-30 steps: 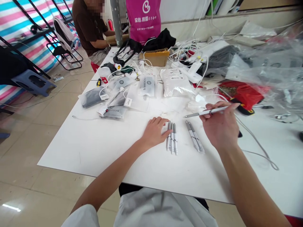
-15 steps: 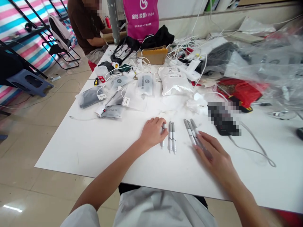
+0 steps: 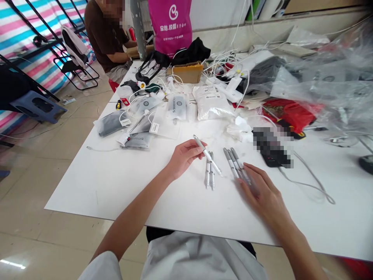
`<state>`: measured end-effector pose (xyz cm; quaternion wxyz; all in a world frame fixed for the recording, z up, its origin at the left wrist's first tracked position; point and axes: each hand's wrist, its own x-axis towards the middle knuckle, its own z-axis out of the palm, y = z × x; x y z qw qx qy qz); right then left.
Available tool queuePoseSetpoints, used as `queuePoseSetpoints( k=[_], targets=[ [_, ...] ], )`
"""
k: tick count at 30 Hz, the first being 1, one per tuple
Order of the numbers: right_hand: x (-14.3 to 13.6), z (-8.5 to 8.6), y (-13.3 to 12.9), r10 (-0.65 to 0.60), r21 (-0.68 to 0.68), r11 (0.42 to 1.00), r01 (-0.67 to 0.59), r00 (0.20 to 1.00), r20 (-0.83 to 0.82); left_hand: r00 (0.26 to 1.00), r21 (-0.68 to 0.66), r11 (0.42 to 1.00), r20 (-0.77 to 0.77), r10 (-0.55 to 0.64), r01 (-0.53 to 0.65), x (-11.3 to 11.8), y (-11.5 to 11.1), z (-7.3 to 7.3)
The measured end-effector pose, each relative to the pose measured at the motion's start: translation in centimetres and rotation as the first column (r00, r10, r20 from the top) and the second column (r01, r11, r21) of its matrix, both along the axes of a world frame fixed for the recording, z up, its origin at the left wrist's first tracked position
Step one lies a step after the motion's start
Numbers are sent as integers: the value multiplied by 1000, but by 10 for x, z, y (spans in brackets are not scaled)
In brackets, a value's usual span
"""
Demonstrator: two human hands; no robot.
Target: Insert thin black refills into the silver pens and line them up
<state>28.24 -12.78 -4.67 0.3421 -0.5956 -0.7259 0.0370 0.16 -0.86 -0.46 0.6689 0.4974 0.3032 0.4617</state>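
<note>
My left hand (image 3: 186, 157) pinches a silver-and-white pen (image 3: 207, 154) between thumb and fingers, tilted just above the table. Under its lower end, two similar pens (image 3: 210, 177) lie side by side. To the right, three more pens (image 3: 233, 161) rest together in a slanted row. My right hand (image 3: 264, 192) lies low beside this row, thumb and index finger apart around the pens' near ends; whether it presses on them I cannot tell. Its other fingers are partly hidden.
On the white table (image 3: 116, 186) are bagged items (image 3: 112, 123), a white plastic package (image 3: 214, 103), tangled white cables (image 3: 221, 64), and a phone-like dark device (image 3: 272, 159) with a cord. Plastic bags (image 3: 323, 77) pile up at right. A person (image 3: 105, 39) sits beyond the far left edge.
My left hand has lifted the leftmost pen off the table and tilted it over the two middle pens. The right hand stays beside the row of three.
</note>
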Motion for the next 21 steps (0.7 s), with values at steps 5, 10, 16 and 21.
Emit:
queuePoseSetpoints(
  k=[5,10,16,21],
  targets=[
    [1,1,-1,-38,17,999,39,999,-39,996,-5,1000,89,5,-5,-3,0,6],
    [-4,15,14,-27,55,998,32,995,-95,997,58,998,71,-30,26,-3,-1,2],
    [-34,54,66,280,-58,956,-288,953,-118,996,184,982,-85,-26,41,2,-4,3],
    [-57,62,107,447,-42,893,-448,894,-22,901,509,861,-361,242,-27,-14,7,12]
  ],
)
